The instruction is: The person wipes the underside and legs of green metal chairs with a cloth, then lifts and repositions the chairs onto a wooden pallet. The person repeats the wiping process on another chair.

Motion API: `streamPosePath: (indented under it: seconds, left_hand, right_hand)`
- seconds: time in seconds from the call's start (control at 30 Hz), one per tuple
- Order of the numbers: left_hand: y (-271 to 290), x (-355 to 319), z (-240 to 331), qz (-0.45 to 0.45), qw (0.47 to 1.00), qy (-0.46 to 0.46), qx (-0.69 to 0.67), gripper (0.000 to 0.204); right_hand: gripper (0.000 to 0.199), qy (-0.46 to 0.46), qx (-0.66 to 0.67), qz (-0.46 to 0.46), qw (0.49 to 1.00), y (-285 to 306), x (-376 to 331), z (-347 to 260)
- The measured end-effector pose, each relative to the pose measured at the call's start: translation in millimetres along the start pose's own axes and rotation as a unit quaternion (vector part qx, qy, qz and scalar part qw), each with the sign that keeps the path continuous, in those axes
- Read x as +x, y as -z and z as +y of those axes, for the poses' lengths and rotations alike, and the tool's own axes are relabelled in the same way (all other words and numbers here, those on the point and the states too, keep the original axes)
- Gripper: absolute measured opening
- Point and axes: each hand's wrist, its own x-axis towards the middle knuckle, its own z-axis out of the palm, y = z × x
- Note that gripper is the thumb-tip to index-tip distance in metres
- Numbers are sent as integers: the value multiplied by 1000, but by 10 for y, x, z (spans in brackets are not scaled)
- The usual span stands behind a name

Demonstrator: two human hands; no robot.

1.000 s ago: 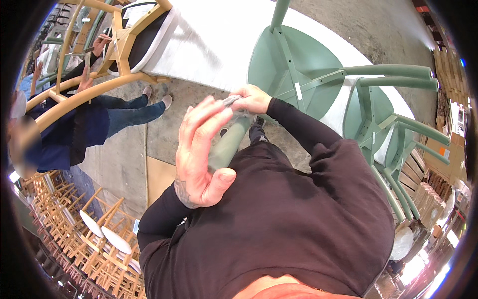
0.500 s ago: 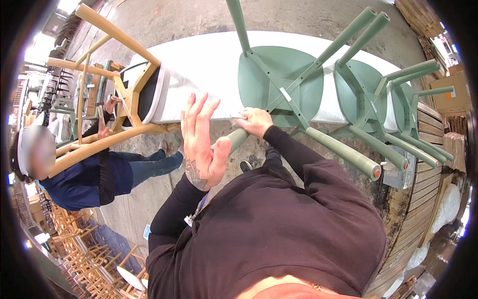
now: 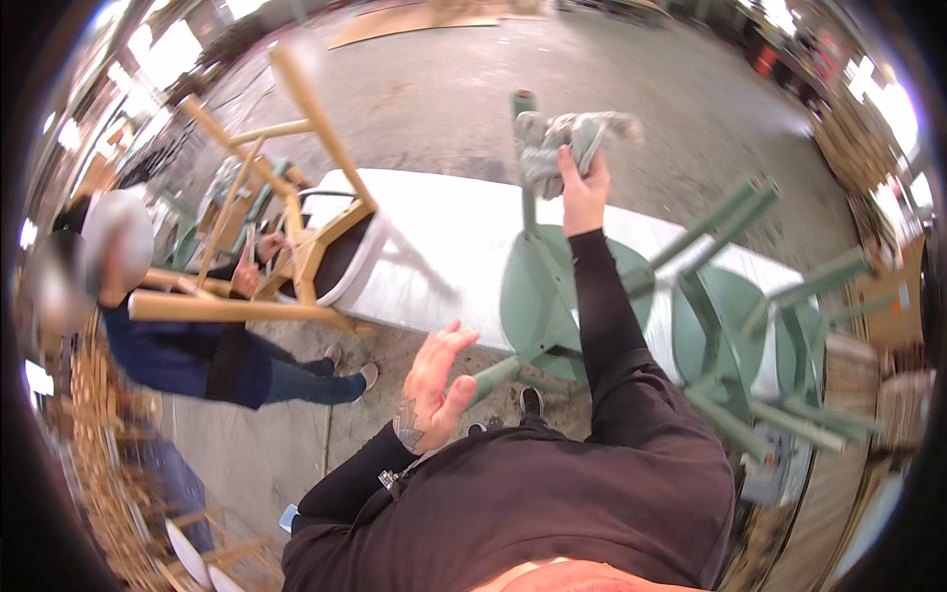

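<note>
On the desk: green chair (image 3: 552,296) lies upturned, legs exposed for wiping.
Right hands (image 3: 584,187): clenched around rag (image 3: 562,138) at leg tip.
Left hands (image 3: 434,385): spread, empty, beside lower leg.

One cam only, on my head, fisheye, looking steeply down over my chest and fwd. My black sleeves enter from the bottom edge. The white table (image 3: 444,257) sits mid-frame, near; floor beyond it runs to the top edge, far. Left of the table, another person, close. Edges bend hard. No 2nd view, so nothing shared.
</note>
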Motion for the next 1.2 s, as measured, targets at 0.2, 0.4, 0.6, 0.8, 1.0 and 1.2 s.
streamPosePath:
  seconds: [0.2,0.4,0.6,0.8,1.0,1.2]
  left_hand:
    - [-12,-56,-72,0,998,63,23,62]
    - [-11,-12,88,15,989,145,28,53]
    - [-37,132,-53,-3,994,104,20,48]
    - [-41,-100,161,-28,975,221,14,46]
    - [15,166,59,-28,989,148,-1,52]
    - [-114,105,26,12,990,140,-25,51]
  right_hand:
    - [98,99,-391,-68,912,-246,1021,642]
    - [59,-30,-357,-131,925,491,193,2092]
    - [65,5,-447,-85,890,1034,546,2415]
    - [60,154,-251,-180,939,-329,789,1110]
    - [50,-30,-339,-103,934,526,795,1833]
    - [40,-214,-506,-265,793,1144,-276,2079]
